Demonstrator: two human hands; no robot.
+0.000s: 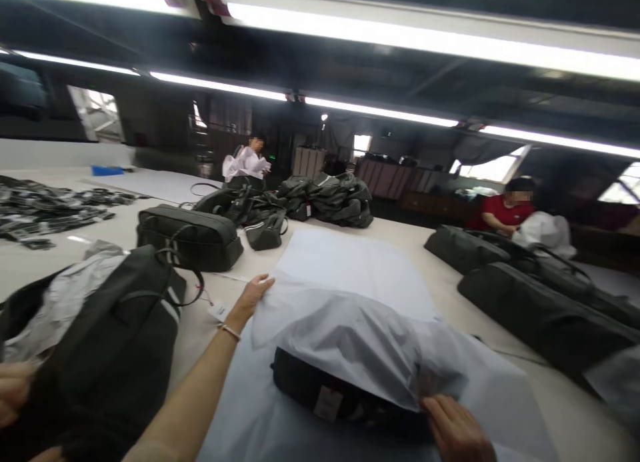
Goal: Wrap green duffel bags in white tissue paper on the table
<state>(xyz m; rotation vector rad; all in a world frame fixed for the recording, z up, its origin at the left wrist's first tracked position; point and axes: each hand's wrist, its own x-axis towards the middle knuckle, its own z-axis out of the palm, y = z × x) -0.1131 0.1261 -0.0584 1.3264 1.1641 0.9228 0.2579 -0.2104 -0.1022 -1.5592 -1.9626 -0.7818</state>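
Note:
A dark duffel bag lies in front of me, partly under a translucent white plastic cover. A white hang tag shows on its uncovered near side. With the arm stretched forward, my left hand pinches the cover's far left edge. At the duffel's right end, my right hand has its fingers closed on the cover's near edge; the fingertips are partly hidden. Smooth white sheets lie beneath on the table.
At left, another person's hand is beside an open dark bag stuffed with white paper. A closed dark bag stands behind it. More bags lie right, and a heap of bags lies farther back. Two co-workers handle white covers.

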